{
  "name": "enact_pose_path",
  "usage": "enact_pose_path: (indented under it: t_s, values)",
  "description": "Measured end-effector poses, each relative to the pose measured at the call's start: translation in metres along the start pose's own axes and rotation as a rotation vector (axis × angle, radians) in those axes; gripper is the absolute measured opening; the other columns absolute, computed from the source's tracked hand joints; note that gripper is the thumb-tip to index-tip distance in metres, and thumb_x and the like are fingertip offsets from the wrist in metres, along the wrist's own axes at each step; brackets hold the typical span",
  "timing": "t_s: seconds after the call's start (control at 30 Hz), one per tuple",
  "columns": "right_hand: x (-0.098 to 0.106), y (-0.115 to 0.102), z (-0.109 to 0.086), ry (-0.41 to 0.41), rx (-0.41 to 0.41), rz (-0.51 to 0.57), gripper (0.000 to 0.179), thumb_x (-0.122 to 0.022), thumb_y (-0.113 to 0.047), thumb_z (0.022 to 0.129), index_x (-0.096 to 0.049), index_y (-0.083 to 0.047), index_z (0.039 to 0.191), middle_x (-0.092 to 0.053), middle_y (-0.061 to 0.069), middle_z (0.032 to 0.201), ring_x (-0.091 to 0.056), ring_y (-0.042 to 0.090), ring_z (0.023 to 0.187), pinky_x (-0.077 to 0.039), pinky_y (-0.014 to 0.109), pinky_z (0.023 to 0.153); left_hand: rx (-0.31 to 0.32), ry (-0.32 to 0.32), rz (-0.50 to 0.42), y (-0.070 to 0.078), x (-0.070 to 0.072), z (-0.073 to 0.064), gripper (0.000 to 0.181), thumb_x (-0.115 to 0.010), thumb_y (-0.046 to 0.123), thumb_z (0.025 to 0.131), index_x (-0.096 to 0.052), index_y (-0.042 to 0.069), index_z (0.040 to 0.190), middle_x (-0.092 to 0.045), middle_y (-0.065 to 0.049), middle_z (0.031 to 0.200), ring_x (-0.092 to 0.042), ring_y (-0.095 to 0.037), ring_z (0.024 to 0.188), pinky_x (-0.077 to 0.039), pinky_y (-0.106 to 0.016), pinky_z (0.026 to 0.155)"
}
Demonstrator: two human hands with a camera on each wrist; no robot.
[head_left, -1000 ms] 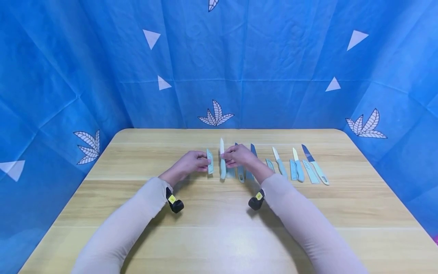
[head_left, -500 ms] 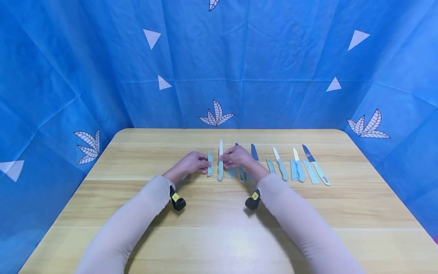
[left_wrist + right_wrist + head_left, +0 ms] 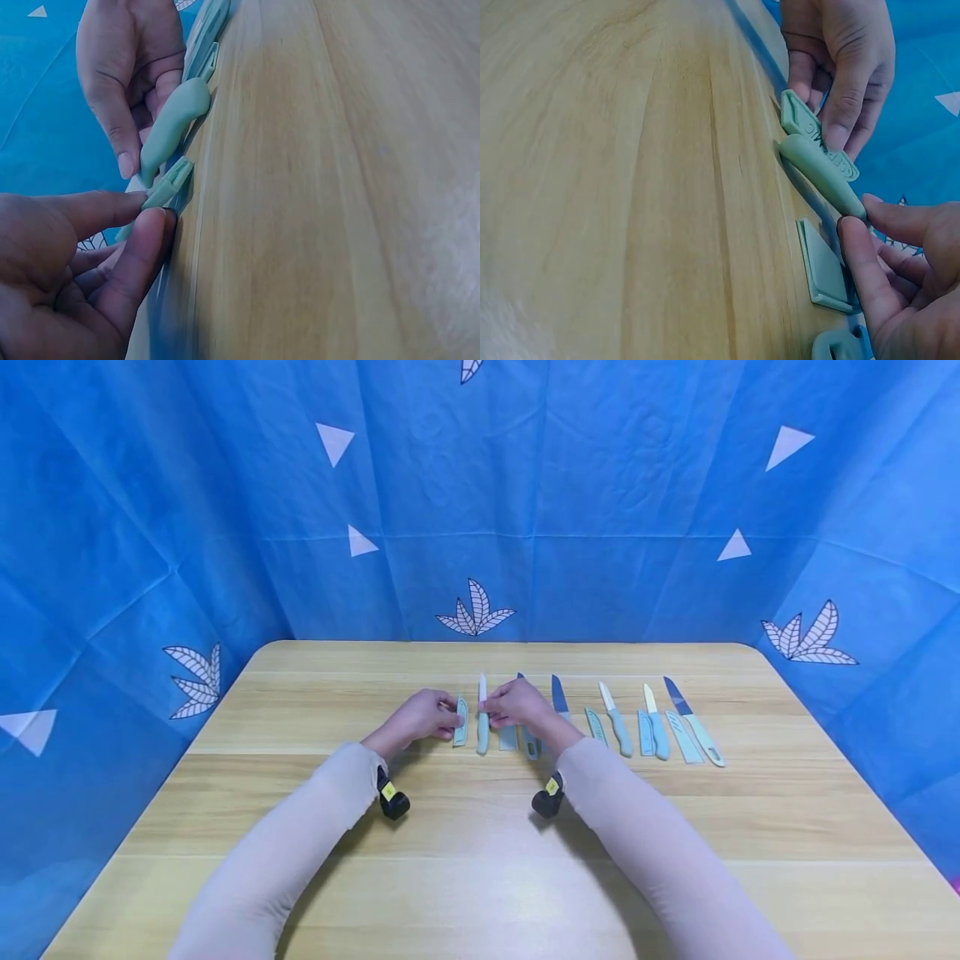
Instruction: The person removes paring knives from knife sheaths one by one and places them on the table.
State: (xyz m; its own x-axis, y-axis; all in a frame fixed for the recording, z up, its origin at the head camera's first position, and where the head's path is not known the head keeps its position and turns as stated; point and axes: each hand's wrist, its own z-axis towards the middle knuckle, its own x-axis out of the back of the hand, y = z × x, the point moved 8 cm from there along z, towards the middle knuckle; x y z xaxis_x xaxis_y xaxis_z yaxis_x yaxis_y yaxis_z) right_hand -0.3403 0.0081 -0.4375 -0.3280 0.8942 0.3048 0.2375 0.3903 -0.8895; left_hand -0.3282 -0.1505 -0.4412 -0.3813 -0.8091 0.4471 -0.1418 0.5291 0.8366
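Note:
Between the thumb and fingers of my left hand (image 3: pixel 424 717) is a pale green knife sheath (image 3: pixel 461 732), held upright on its edge in the head view. My right hand (image 3: pixel 521 703) pinches a paring knife (image 3: pixel 482 740) where its green handle meets the white blade, which points away from me. Sheath and knife stand side by side with a small gap. In the left wrist view the knife's handle (image 3: pixel 174 124) is just beyond the sheath (image 3: pixel 171 182). From the right wrist, raised lettering shows on the sheath (image 3: pixel 800 114). Whether either touches the tabletop is hard to tell.
Right of the held knife lie another sheath (image 3: pixel 507 739) and a dark-bladed knife (image 3: pixel 529 747), partly behind my right hand. Further right are a second dark blade (image 3: pixel 558 693), more sheaths (image 3: pixel 684 739) and knives (image 3: pixel 704 740) in a row. A blue curtain (image 3: pixel 480 502) hangs behind the table.
The knife has shifted slightly left and toward me, and the sheath slightly toward me, so the gap between them is narrower. Both hands keep their grips; the last half second shows little movement.

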Motion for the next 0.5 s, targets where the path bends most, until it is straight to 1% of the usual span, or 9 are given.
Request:
enact_pose_path:
  t_s: [0.17,0.3,0.5]
  values:
    - [0.0001,-0.0001,0.0020,0.026,0.007,-0.054,0.020,-0.072,-0.014,0.090,-0.071,0.003,0.102,-0.071,0.012,0.084,-0.067,0.015,0.068,-0.061,0.025,0.067,0.010,0.012,0.052,0.0017,0.0005,-0.0025,0.043,-0.071,0.010,0.090,-0.056,-0.003,0.128,-0.065,-0.013,0.098,-0.065,-0.015,0.069,-0.061,-0.025,0.064]
    - [-0.0004,0.0002,0.0029,0.038,0.005,-0.077,0.019,-0.073,-0.014,0.090,-0.072,0.002,0.101,-0.072,0.011,0.086,-0.068,0.017,0.071,-0.061,0.025,0.067,0.013,0.020,0.084,0.0011,0.0001,-0.0025,0.043,-0.072,0.012,0.090,-0.056,-0.001,0.128,-0.066,-0.012,0.095,-0.065,-0.014,0.066,-0.060,-0.025,0.062]
    - [-0.0003,-0.0020,0.0021,0.065,0.017,-0.151,0.016,-0.075,-0.015,0.088,-0.073,-0.001,0.095,-0.072,0.009,0.083,-0.070,0.018,0.073,-0.062,0.025,0.064,0.006,0.018,0.079,-0.0008,-0.0022,-0.0019,0.040,-0.070,0.011,0.090,-0.055,0.000,0.126,-0.068,-0.012,0.086,-0.065,-0.015,0.064,-0.060,-0.026,0.061]
